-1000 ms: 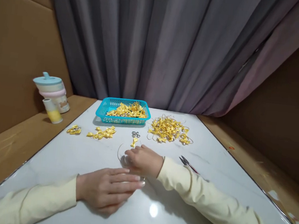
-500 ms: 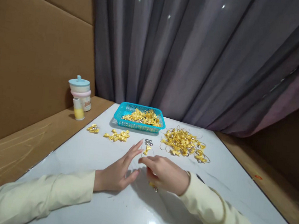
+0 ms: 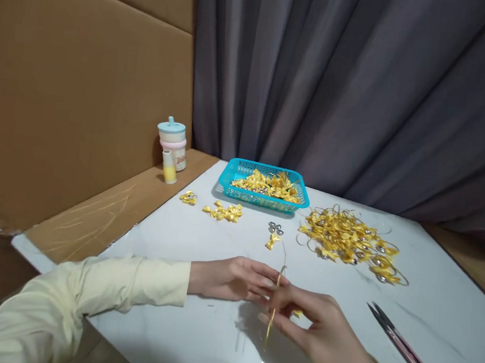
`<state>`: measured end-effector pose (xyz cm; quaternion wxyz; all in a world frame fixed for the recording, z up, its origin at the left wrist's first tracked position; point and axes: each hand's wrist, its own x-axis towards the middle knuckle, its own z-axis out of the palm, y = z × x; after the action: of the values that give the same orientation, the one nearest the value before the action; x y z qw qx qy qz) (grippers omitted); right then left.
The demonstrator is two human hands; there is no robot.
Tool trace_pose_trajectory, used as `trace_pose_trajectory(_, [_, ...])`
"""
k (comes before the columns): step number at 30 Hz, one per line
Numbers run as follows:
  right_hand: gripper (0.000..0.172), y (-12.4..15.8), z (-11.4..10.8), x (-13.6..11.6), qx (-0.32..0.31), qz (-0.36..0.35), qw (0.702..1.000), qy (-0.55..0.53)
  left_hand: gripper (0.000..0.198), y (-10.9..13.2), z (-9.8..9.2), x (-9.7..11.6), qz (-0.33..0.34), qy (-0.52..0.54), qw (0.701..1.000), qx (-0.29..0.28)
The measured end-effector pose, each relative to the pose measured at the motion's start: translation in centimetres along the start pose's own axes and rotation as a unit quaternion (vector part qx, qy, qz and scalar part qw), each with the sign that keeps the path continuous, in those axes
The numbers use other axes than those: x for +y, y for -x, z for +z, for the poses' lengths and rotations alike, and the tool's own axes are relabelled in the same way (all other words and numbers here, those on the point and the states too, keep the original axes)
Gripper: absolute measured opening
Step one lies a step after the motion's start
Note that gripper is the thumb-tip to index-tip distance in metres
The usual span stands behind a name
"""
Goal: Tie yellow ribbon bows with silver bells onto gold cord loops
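a thin gold cord [image 3: 269,326], gently curved, stands nearly upright in the right hand [image 3: 326,329].

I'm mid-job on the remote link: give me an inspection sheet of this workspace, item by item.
Surface: white tabletop, with a glare spot near the front.
Work things: blue basket holding yellow bows; bow pile with wire loops to its right; single bow beside silver pieces.
Clutter: scissors on the tabletop; lidded cup and yellow bottle off its left side.
Hands: left hand and right hand close together at a gold wire; which grips it is unclear.
Cables: nothing seen.
Surroundings: grey curtain behind, brown panel at left.
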<state>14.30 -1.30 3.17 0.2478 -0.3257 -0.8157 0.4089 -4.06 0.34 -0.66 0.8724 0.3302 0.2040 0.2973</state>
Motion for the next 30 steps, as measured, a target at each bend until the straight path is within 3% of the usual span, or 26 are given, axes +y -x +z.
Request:
trace_pose_trajectory(4, [0.024, -0.6, 0.6, 0.2, -0.006, 0.072, 0.989, -0.13, 0.02, -0.2, -0.3, -0.1, 0.025, -0.014, 1.0, 0.008])
trace_pose_trajectory(7, [0.022, -0.6, 0.6, 0.2, 0.003, 0.087, 0.978, -0.191, 0.02, -0.4, -0.5, -0.1, 0.033, -0.006, 0.999, 0.01])
trace_pose_trajectory(11, [0.017, -0.6, 0.5, 0.5, 0.017, 0.075, 0.982, -0.172, 0.01, -0.5, -0.8, -0.1, 0.034, 0.039, 0.998, 0.031])
trace_pose_trajectory(19, [0.018, -0.5, 0.9, 1.0, 0.031, 0.036, 0.996, -0.074, 0.012, -0.5, -0.5, 0.2, 0.029, 0.079, 0.995, 0.058])
trace_pose_trajectory(24, [0.025, -0.4, 0.8, 0.9, 0.036, 0.053, 0.983, -0.175, 0.008, -0.5, -0.9, 0.3, 0.04, 0.116, 0.991, 0.047])
trace_pose_trajectory(30, [0.027, -0.6, 1.2, 0.8, 0.097, 0.075, 0.943, -0.31, 0.008, -0.6, -1.3, 0.2, 0.069, 0.107, 0.989, 0.071])
